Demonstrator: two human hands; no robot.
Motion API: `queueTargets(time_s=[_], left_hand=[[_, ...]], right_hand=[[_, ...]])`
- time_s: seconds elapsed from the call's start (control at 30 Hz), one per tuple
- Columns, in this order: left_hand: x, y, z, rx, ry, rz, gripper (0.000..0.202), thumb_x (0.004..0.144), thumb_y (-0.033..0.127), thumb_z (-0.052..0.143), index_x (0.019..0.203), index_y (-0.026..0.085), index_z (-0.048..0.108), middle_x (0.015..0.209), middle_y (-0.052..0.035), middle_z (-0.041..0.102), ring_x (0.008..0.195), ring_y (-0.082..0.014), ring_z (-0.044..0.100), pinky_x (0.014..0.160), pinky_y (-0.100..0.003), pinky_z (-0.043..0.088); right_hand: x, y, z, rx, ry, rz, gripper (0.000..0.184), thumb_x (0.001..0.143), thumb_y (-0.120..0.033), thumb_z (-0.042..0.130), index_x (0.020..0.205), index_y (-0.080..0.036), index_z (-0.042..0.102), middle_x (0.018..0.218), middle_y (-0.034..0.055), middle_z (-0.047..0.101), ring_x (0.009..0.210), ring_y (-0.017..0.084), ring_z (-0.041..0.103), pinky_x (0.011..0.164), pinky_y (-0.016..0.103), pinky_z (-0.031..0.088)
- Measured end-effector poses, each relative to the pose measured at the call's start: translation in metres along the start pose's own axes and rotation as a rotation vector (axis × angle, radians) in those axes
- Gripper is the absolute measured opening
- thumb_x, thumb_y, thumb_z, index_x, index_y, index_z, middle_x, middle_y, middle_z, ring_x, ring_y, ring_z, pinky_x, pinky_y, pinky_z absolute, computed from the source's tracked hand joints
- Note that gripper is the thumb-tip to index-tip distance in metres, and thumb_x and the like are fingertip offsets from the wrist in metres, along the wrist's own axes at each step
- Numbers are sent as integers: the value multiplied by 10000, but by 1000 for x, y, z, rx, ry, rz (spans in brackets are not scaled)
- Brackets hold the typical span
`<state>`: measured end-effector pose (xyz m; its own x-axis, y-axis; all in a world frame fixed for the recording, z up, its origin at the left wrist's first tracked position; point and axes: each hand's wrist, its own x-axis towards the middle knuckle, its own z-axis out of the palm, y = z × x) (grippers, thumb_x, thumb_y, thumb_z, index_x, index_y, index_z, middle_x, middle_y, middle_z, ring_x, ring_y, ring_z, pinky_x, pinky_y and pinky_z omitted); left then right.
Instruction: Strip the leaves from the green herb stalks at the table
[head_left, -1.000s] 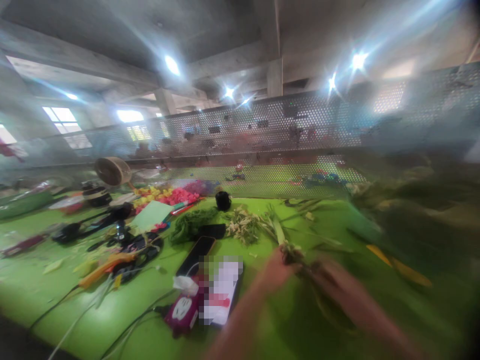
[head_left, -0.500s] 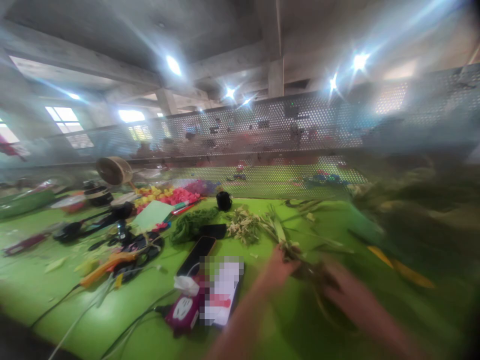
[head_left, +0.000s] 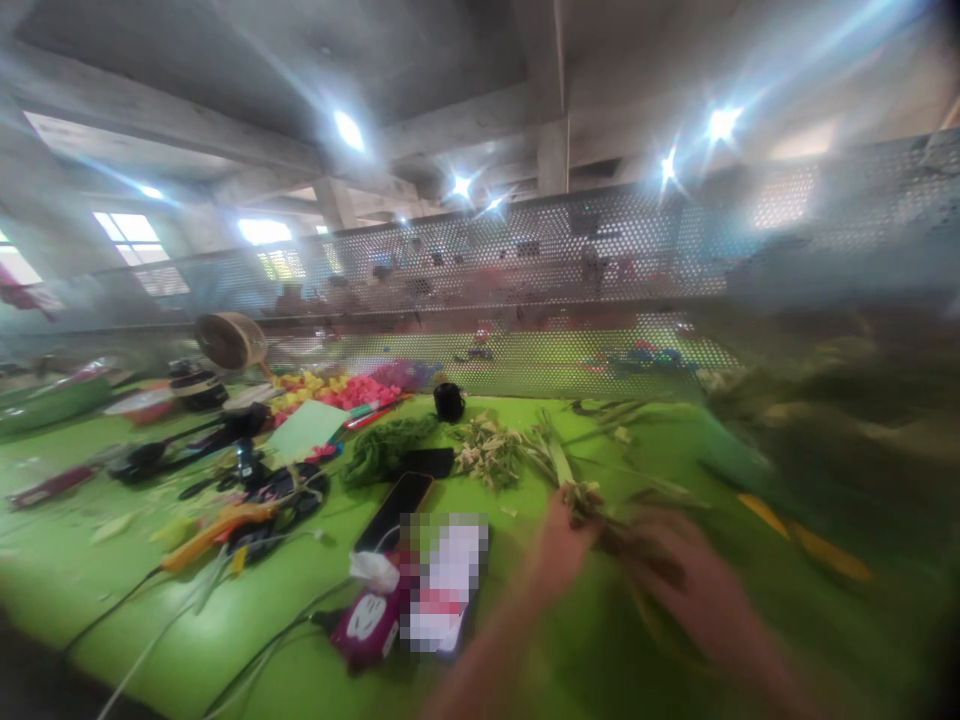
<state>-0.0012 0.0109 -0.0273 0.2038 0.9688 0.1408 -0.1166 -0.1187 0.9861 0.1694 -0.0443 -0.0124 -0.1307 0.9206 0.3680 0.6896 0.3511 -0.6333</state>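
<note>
My left hand [head_left: 564, 545] is closed around a bundle of leafy stems [head_left: 583, 500], pale green and brownish, whose tops point away from me. To its right, my right hand [head_left: 686, 570] has its fingers curled at the lower end of the same stems; it is blurred, and its fingertips are partly hidden. Thin strips trail down from that end. Just beyond the left hand, a long green leaf [head_left: 556, 450] sticks up and away. A loose pile of pale cream-green pieces [head_left: 486, 450] lies farther back on the green tabletop [head_left: 517, 620].
Left of my hands are a phone with a lit screen [head_left: 448, 590], a dark phone [head_left: 395, 510] and a purple tissue pack [head_left: 367, 625]. An orange-handled corded tool [head_left: 217, 535] lies farther left. Dark foliage [head_left: 847, 470] bulks at right. A perforated screen [head_left: 480, 350] stands behind.
My right hand has shifted slightly up and its fingers have come nearer the left hand along the stems. The left hand stays nearly in place.
</note>
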Motion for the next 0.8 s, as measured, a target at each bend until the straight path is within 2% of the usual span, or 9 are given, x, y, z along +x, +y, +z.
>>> queueTargets(time_s=[0.13, 0.33, 0.53, 0.67, 0.8], left_hand=[[-2, 1, 3, 13, 38, -12, 255, 721, 236, 682, 953, 165, 605, 845, -39, 622, 821, -170, 590, 783, -304, 491], [0, 6, -1, -44, 118, -74, 318, 690, 283, 715, 951, 161, 582, 776, -21, 612, 698, -145, 584, 682, -278, 499], [1, 10, -2, -54, 176, -83, 317, 664, 289, 738, 906, 158, 580, 710, -15, 613, 655, -146, 593, 651, -273, 501], [0, 12, 1, -79, 210, -73, 325, 635, 290, 762, 889, 169, 599, 709, -10, 623, 690, -153, 605, 681, -273, 505], [-4, 11, 7, -100, 218, -84, 329, 624, 283, 770, 892, 174, 614, 726, -15, 631, 716, -156, 604, 712, -280, 502]], right_hand=[[-1, 1, 6, -73, 22, -4, 175, 838, -345, 526, 875, -264, 677, 1070, 50, 623, 977, 213, 597, 805, 330, 485], [-5, 3, 2, -284, 188, -177, 127, 825, -288, 541, 805, -242, 658, 1070, 72, 620, 993, 239, 568, 835, 365, 451], [-5, 5, 2, -294, 238, -213, 151, 809, -291, 566, 932, -244, 641, 1055, 77, 615, 953, 236, 583, 788, 352, 475], [-5, 3, 4, -228, 204, -241, 176, 825, -293, 542, 961, -267, 650, 1051, 64, 625, 968, 233, 589, 795, 358, 483], [-5, 5, 12, -259, 160, -203, 154, 827, -293, 545, 896, -255, 677, 1032, 72, 625, 928, 227, 594, 764, 355, 487]])
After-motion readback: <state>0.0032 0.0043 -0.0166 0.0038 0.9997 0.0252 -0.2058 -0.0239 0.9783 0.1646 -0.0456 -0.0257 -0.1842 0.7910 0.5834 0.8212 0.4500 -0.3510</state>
